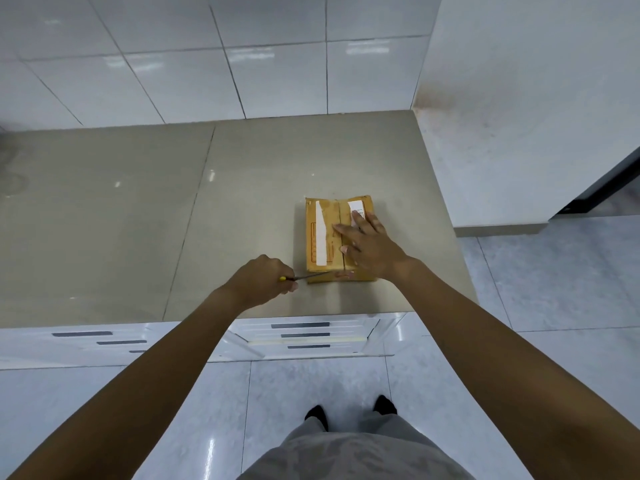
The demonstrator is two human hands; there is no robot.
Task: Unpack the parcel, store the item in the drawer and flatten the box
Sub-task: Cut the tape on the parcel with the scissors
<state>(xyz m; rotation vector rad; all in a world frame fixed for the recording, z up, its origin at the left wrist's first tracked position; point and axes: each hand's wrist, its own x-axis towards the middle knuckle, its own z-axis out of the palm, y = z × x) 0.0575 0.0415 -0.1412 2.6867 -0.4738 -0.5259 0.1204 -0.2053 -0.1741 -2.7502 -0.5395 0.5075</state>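
A small brown cardboard parcel (pixel 323 233) with white labels lies taped shut on the grey countertop (pixel 138 220), near its right front corner. My right hand (pixel 367 242) rests flat on the parcel's top, fingers spread. My left hand (pixel 263 280) is closed around a knife with a yellow handle (pixel 311 277). The blade points right and touches the parcel's near edge at the centre tape seam. White drawers (pixel 304 336) with dark handle slots sit below the counter's front edge, all closed.
A tiled wall rises behind the counter and a white wall stands to its right. More drawers (pixel 100 341) are at the lower left. My feet and grey trousers (pixel 349 448) stand on the glossy tiled floor.
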